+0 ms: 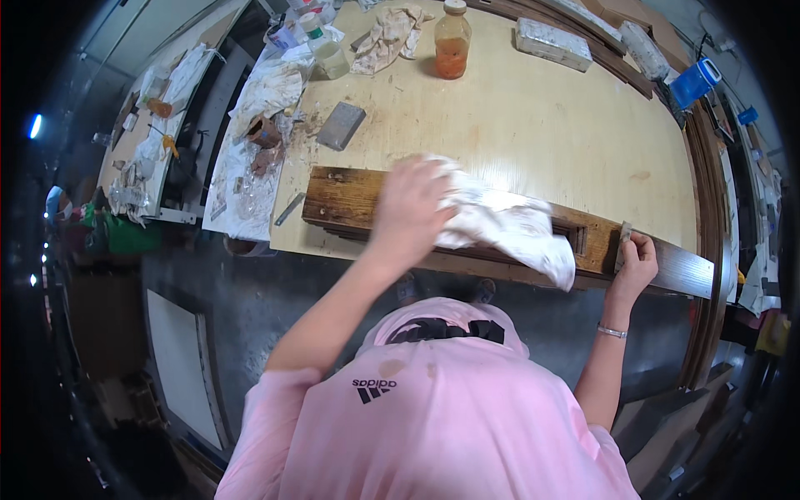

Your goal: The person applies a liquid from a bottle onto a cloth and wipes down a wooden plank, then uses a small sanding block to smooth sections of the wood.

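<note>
A pale, fine-grained plywood workbench (533,125) fills the upper view above a dark concrete floor (267,300), with a paper-strewn side table (250,158) just to its left. Along the bench's near edge lies a long, dark-stained wooden beam (350,200), glossy and cut with a rectangular mortise; the left hand (408,208) is closed on a crumpled, stained white rag (508,225) pressed flat onto its top face, while the right hand (637,262) pinches a small flat grey piece (623,237) against the beam's front edge. Farther back stand a grey rectangular sanding block (340,125), an amber-filled glass bottle (452,40) and a second wadded cloth (387,35).
</note>
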Motion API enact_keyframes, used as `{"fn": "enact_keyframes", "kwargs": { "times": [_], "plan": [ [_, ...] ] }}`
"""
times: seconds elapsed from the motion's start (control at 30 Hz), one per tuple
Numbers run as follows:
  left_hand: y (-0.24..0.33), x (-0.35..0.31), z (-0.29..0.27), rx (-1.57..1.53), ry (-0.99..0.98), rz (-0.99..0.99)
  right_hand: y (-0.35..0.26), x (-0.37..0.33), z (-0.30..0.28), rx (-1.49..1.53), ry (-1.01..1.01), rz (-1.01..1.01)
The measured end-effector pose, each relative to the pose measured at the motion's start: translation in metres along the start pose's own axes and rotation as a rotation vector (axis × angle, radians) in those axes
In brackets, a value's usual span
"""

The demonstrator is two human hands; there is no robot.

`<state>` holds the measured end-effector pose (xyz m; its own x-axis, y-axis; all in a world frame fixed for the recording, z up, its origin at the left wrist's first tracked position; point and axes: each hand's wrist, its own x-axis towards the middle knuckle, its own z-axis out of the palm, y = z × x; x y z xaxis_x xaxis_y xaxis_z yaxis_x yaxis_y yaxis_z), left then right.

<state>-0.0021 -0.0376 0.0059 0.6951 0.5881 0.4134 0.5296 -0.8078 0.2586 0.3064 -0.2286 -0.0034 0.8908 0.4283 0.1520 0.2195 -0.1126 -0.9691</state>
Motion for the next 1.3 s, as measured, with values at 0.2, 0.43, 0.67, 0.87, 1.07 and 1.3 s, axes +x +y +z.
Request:
{"fn": "enact_keyframes", "kwargs": {
  "times": [0.2, 0.43, 0.67, 0.87, 1.07, 1.3],
  "plan": [
    [-0.105, 0.004, -0.040, -0.012, -0.146, -0.150, 0.005, 0.002, -0.007, -0.039, 0.022, -0.008],
    [-0.022, 0.033, 0.023, -0.083, 0.107, 0.177, -0.004, 0.002, 0.001, -0.009, 0.026, 0.023],
    [-0.083, 0.028, -0.037, -0.111, 0.128, -0.122, -0.004, 0.005, -0.004, 0.155, 0.036, 0.146],
    [0.016, 0.021, -0.034, -0.156, 0.068, 0.190, -0.080, -0.062, 0.099, 0.580, -0.481, 0.210],
    [0.006, 0.001, -0.068, -0.404, 0.175, -0.016, -0.103, -0.103, 0.156, 0.721, -0.815, 0.351],
    [-0.194, -0.082, -0.066, -0.108, 0.386, -0.654, -0.096, -0.104, 0.177, -0.350, -0.600, -0.576]
  ]
}}
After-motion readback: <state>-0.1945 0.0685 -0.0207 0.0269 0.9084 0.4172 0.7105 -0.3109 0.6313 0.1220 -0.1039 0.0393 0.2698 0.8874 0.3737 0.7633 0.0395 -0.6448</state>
